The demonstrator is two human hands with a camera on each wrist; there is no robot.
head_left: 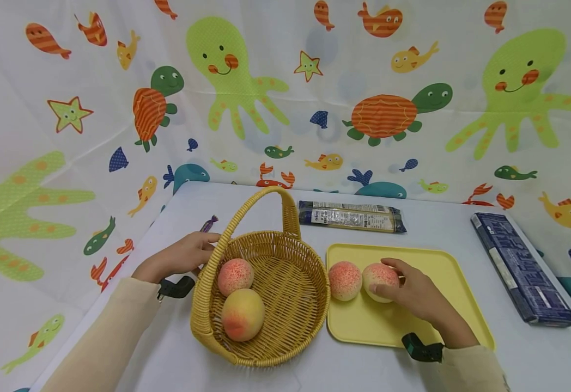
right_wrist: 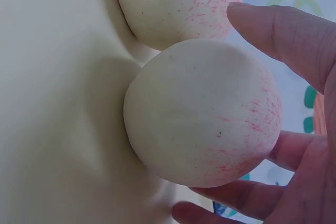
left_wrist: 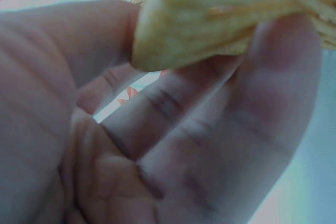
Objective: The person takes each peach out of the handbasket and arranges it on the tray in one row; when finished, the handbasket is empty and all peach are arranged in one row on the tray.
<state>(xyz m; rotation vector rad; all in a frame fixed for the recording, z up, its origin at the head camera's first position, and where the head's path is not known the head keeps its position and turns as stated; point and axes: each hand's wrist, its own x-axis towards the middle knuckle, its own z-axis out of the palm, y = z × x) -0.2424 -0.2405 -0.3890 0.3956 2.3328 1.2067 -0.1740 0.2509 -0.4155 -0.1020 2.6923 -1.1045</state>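
Observation:
A wicker basket (head_left: pixel 202 321) with a tall handle stands mid-table and holds two peaches (head_left: pixel 235 276) (head_left: pixel 243 314). My left hand (head_left: pixel 202 250) holds its left rim by the handle base. In the left wrist view the rim (left_wrist: pixel 210 19) lies between the thumb and fingers (left_wrist: pixel 173 129). To the right, a yellow tray (head_left: pixel 364 321) carries two more peaches. My right hand (head_left: pixel 392 282) grips the right-hand peach (head_left: pixel 378 275), which touches its neighbour (head_left: pixel 345 280). The right wrist view shows that peach (right_wrist: pixel 202 114) resting on the tray (right_wrist: pixel 52 103), with fingers (right_wrist: pixel 289 40) curled round it.
A long dark packet (head_left: pixel 351 216) lies behind the tray. A dark blue packet (head_left: pixel 521 267) lies along the table's right edge. A small wrapped sweet (head_left: pixel 209 223) sits behind my left hand. Sea-creature cloth walls the table at back and sides.

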